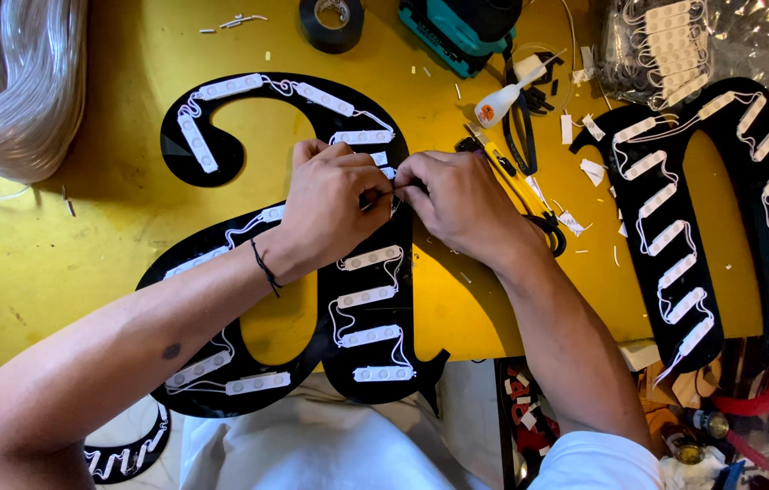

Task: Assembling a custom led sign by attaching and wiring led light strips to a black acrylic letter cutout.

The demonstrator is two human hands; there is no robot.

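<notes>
A large black letter-shaped panel point(208, 150) lies on the yellow table point(67, 245), lined with white LED modules point(368, 258) joined by thin white wires. My left hand point(330, 204) and my right hand point(459, 201) meet over the panel's upper right part. Their fingertips pinch together at a small white module and its wire point(388, 172). How the grip is shared between the hands is hidden by the fingers. A black band circles my left wrist.
A second black panel with LED modules point(738, 209) lies at the right. Scissors point(543, 222), a yellow knife point(493, 154), a glue bottle point(502, 102), black tape point(332, 23), a teal tool point(457, 32), a wire bundle point(13, 82) and a bag of modules point(675, 45) surround the work.
</notes>
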